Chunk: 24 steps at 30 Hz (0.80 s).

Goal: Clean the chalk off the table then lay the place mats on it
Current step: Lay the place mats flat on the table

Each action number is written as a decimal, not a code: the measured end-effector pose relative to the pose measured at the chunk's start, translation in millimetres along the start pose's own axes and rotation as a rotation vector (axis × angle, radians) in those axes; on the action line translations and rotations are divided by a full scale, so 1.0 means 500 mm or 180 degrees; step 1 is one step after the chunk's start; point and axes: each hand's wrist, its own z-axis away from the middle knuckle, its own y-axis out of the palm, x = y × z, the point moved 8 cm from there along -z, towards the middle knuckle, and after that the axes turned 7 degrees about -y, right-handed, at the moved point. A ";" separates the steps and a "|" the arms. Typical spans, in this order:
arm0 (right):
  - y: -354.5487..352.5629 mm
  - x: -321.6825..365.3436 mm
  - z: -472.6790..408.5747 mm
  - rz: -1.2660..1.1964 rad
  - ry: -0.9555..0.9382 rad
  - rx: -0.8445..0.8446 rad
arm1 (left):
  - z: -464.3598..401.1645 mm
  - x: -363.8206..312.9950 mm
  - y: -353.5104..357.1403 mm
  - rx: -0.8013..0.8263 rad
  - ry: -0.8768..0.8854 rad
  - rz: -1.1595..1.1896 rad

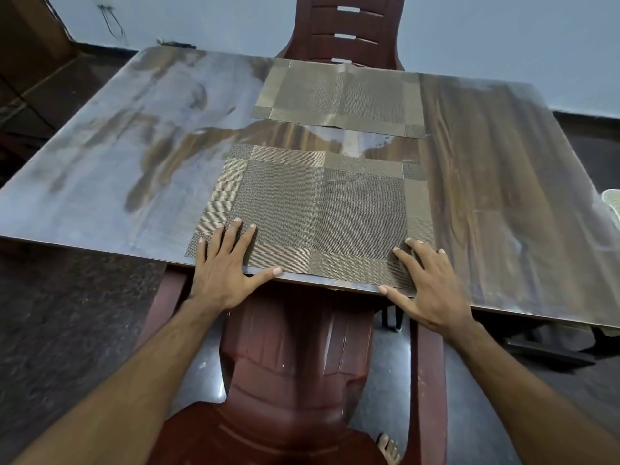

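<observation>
Fingers [235, 229] of the left hand [223, 266] lie straight and spread on the lower left corner of the near place mat [315, 213], with the thumb stretched out along the desk's front edge. Fingers of the right hand [432, 283] are also straight and spread, flat over the mat's lower right corner, thumb pointing left along the same edge. Neither hand pinches or curls round anything; both rest flat on the woven surface.

This near mat sits in the middle of the frame, its front edge about level with the front edge of the desk [486, 156]. It is tan and brown, woven, with a fold crease running up its centre. A second, far place mat [339, 95] of the same weave lies in the upper middle of the frame, at the desk's far edge, apart from the near one with a strip of bare wood between them.

Pale, smeary, streaked patches cover the left half of the desk, while the right side shows dark wood grain. One reddish-brown plastic chair [345, 28] stands at the top centre beyond the desk, and another chair [295, 357] stands at the bottom centre, between the person's forearms. A bare foot [389, 448] shows on the dark floor at the lower right of that chair.
</observation>
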 end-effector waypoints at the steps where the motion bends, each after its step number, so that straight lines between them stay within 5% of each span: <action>1: 0.000 0.000 0.000 -0.0004 0.0001 -0.0001 | -0.001 0.000 0.001 0.0015 0.0003 -0.0008; 24: 0.001 -0.007 0.006 -0.0115 -0.0002 0.0171 | 0.007 -0.010 0.014 0.0205 0.0228 -0.0136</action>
